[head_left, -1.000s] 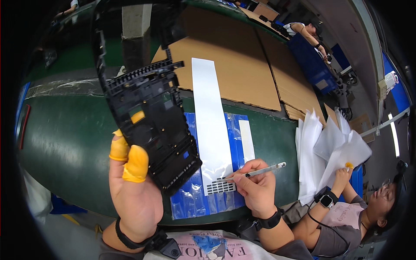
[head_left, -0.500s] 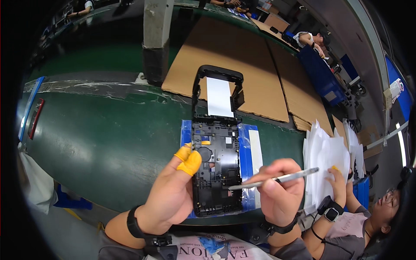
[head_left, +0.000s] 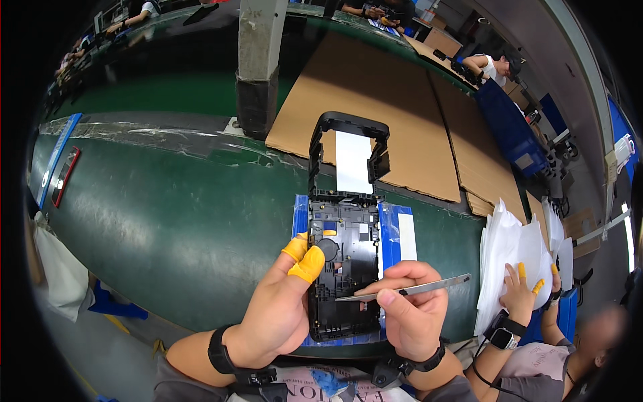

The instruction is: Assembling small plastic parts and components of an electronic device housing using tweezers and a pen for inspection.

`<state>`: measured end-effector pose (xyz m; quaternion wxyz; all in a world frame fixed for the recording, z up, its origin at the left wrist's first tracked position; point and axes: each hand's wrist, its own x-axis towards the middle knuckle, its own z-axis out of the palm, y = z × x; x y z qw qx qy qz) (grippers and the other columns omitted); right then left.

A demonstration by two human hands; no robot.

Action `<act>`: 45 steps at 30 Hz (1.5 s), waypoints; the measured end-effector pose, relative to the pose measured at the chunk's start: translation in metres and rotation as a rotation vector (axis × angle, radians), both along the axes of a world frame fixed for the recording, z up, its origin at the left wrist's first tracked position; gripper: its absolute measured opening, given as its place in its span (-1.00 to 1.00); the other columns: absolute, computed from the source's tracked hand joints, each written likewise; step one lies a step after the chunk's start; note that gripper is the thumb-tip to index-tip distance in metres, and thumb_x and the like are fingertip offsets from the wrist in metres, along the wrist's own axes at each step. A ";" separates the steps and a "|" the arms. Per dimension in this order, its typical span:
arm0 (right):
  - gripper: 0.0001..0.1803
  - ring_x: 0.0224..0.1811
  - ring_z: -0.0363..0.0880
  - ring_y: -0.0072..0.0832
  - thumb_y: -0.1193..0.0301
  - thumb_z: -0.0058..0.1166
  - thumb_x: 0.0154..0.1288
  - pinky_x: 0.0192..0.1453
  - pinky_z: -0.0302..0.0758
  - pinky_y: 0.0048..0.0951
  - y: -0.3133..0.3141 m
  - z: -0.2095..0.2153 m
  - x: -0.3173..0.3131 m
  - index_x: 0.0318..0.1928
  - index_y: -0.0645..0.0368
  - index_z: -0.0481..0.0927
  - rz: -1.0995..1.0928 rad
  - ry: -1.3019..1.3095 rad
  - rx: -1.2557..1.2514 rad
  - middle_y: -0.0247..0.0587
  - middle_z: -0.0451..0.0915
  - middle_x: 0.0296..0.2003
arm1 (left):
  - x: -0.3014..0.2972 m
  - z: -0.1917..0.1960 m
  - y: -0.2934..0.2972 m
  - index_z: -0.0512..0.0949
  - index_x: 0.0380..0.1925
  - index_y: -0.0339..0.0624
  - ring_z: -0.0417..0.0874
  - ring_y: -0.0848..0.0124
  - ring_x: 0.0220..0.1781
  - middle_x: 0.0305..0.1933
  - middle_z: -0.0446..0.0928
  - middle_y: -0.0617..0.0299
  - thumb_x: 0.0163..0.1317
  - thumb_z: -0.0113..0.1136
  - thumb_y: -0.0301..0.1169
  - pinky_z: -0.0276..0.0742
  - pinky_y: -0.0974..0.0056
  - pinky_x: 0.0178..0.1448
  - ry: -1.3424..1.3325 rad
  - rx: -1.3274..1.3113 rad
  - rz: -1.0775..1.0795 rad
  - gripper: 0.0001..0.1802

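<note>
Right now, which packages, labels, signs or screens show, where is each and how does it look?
White strip: blank rectangle inside the black frame's open top, over cardboard.
Blue sheet: glossy, flat on the green table under the frame, with a white rectangular label on its right.
White bags: loose stack at the table's right end, under a co-worker's hand.
No screens or signs are clear.

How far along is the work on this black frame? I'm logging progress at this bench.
Done: the black plastic frame lies flat on the blue sheet. In hand: the left hand steadies its edge while the right hand points metal tweezers into its lower part. Left: cannot tell from this view.
</note>
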<state>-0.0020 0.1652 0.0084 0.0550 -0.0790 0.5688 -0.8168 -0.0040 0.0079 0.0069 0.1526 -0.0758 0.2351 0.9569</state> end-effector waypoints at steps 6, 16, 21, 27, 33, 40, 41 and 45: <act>-0.74 -0.39 0.51 -0.57 0.65 -0.01 0.04 -0.35 0.42 -0.67 -0.001 0.000 0.000 -0.21 0.37 0.33 -0.009 0.006 0.032 -0.02 0.55 -0.39 | 0.000 -0.005 0.001 0.15 0.01 -0.22 0.43 0.38 -0.07 -0.07 0.34 0.14 0.24 -0.21 -0.38 0.42 0.26 0.00 0.016 -0.041 0.020 -0.66; -0.74 -0.39 0.51 -0.56 0.66 -0.02 0.05 -0.33 0.43 -0.65 0.000 0.000 -0.001 -0.19 0.38 0.33 -0.010 0.013 0.079 -0.02 0.55 -0.40 | 0.001 0.000 0.002 0.14 0.03 -0.19 0.43 0.40 -0.07 -0.07 0.34 0.18 0.26 -0.25 -0.43 0.42 0.28 -0.01 -0.006 -0.015 0.032 -0.67; -0.73 -0.39 0.51 -0.55 0.66 -0.03 0.05 -0.32 0.43 -0.65 -0.001 0.001 -0.002 -0.18 0.39 0.33 -0.009 0.028 0.056 -0.02 0.55 -0.40 | -0.001 -0.001 0.001 0.14 0.04 -0.19 0.43 0.40 -0.07 -0.07 0.34 0.17 0.26 -0.26 -0.43 0.43 0.28 -0.01 0.004 0.006 0.022 -0.66; -0.73 -0.40 0.51 -0.55 0.65 -0.03 0.05 -0.32 0.43 -0.65 0.000 -0.002 -0.001 -0.18 0.39 0.33 -0.003 0.020 0.036 0.01 0.55 -0.39 | 0.000 -0.001 0.002 0.15 0.02 -0.20 0.42 0.42 -0.07 -0.07 0.34 0.18 0.26 -0.26 -0.44 0.43 0.30 -0.02 0.009 0.002 0.027 -0.68; -0.73 -0.40 0.51 -0.55 0.65 -0.03 0.05 -0.34 0.42 -0.67 -0.002 0.001 -0.002 -0.18 0.39 0.33 -0.003 0.025 0.092 0.00 0.55 -0.39 | 0.000 -0.001 0.000 0.16 0.01 -0.19 0.43 0.45 -0.10 -0.11 0.34 0.20 0.25 -0.24 -0.44 0.44 0.31 -0.04 -0.005 0.008 0.036 -0.69; -0.71 -0.42 0.52 -0.46 0.63 -0.02 0.03 -0.33 0.44 -0.56 -0.004 -0.001 -0.003 -0.19 0.40 0.30 -0.034 0.019 0.112 0.06 0.53 -0.43 | 0.000 -0.003 0.001 0.17 0.00 -0.19 0.44 0.44 -0.11 -0.12 0.35 0.19 0.25 -0.24 -0.44 0.44 0.30 -0.05 0.006 0.026 0.038 -0.69; -0.72 -0.38 0.50 -0.57 0.65 -0.04 0.07 -0.32 0.41 -0.68 -0.003 -0.004 -0.004 -0.16 0.40 0.32 0.000 0.030 0.072 -0.02 0.54 -0.39 | -0.001 -0.005 0.001 0.17 0.00 -0.19 0.44 0.44 -0.11 -0.12 0.35 0.19 0.25 -0.24 -0.44 0.44 0.30 -0.05 0.007 0.024 0.037 -0.69; -0.71 -0.39 0.51 -0.52 0.66 -0.04 0.06 -0.30 0.43 -0.61 -0.003 -0.005 -0.001 -0.16 0.40 0.31 0.008 0.025 0.062 0.01 0.54 -0.39 | 0.001 -0.003 0.000 0.15 0.02 -0.20 0.44 0.43 -0.10 -0.12 0.36 0.18 0.22 -0.20 -0.48 0.44 0.31 -0.05 -0.005 0.049 0.042 -0.66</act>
